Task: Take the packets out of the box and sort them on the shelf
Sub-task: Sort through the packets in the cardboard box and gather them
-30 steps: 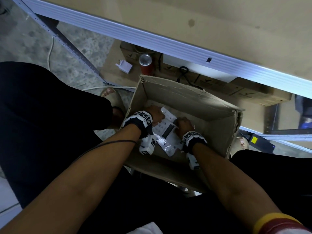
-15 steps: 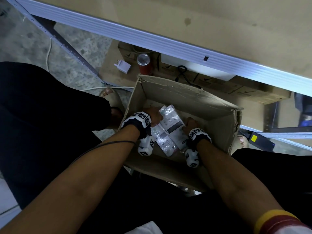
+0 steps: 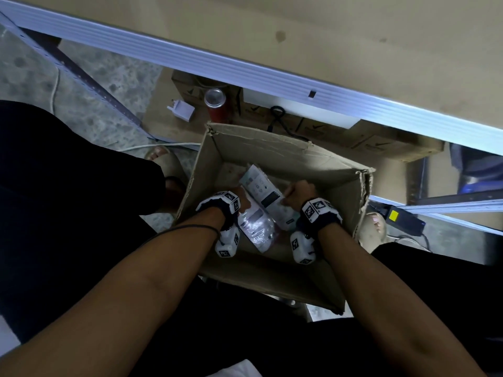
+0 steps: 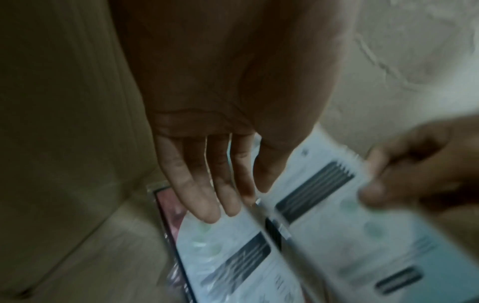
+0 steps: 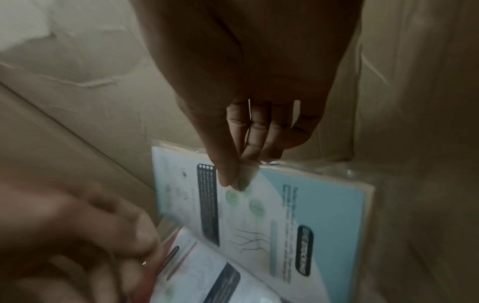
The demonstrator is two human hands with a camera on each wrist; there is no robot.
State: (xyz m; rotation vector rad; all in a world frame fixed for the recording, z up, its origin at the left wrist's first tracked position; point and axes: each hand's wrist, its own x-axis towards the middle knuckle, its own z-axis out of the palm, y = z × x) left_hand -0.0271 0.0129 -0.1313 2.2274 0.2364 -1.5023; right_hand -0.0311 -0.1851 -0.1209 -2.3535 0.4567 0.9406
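An open cardboard box (image 3: 285,153) stands on the floor between my legs, below the shelf board (image 3: 299,36). Both hands are inside it. My right hand (image 5: 235,180) pinches the top edge of a white-and-blue packet (image 5: 311,215) between thumb and fingers, and holds it tilted up (image 3: 262,191). My left hand (image 4: 228,201) has straight fingers that touch the edge of a second clear-wrapped white packet (image 4: 233,256) lying under the first. A darker red packet (image 4: 168,215) peeks out beneath them on the box floor.
Under the shelf sit a red can (image 3: 216,104), a white plug adapter (image 3: 183,111), flat cartons (image 3: 381,142) and a black cable. A black power brick with a yellow label (image 3: 394,217) lies right of the box. My sandalled feet (image 3: 163,159) flank it.
My right hand has moved to the right and taken the top packet by its edge, tipping it up. The left hand has stayed on the packets at the box's left side.
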